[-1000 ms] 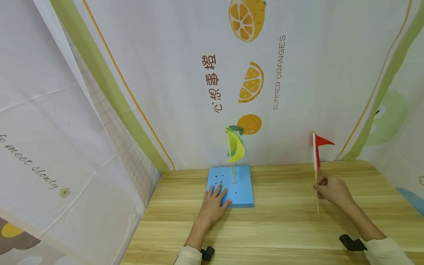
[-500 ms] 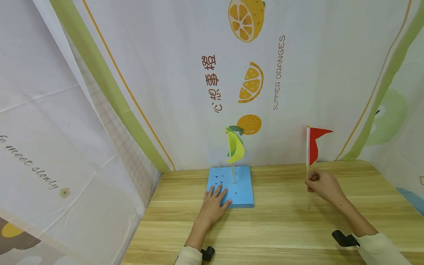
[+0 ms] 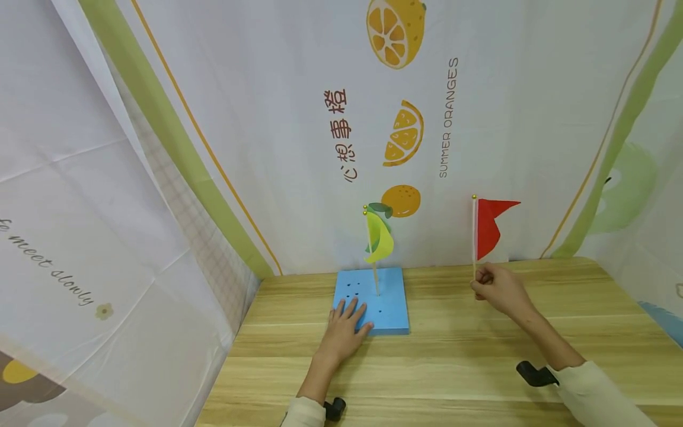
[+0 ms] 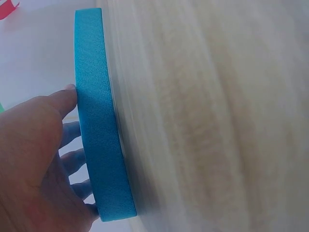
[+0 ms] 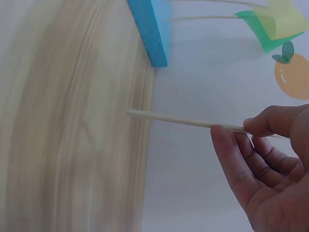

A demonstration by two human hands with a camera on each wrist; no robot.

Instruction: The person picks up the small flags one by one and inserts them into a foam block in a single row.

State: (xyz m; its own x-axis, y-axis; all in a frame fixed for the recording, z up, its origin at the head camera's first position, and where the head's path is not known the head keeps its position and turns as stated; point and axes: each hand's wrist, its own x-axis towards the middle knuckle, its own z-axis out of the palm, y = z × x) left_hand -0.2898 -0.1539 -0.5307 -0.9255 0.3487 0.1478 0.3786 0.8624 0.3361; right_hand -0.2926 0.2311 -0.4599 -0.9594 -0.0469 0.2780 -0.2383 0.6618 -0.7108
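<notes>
A blue foam block point(image 3: 392, 314) with several small holes lies flat on the wooden table. My left hand point(image 3: 344, 332) rests on its front left part, fingers spread and straight. Out of the block stand a yellow flag point(image 3: 383, 240) and, mostly hidden behind it, a green flag point(image 5: 258, 31), both on thin sticks. To the right, my right hand point(image 3: 498, 289) pinches the wooden stick of a red flag point(image 3: 487, 228) between thumb and fingers, holding it upright. In the right wrist view the bare lower end of the stick point(image 5: 169, 118) points toward the table.
The wooden table point(image 3: 437, 373) reaches back to a white curtain point(image 3: 267, 118) printed with oranges. Another curtain point(image 3: 107, 207) hangs along the left side. Black camera mounts point(image 3: 535, 373) sit at the wrists.
My right hand has moved left toward the block and slightly up with the red flag, whose cloth now shows more broadly. The left hand and the block have stayed in place.
</notes>
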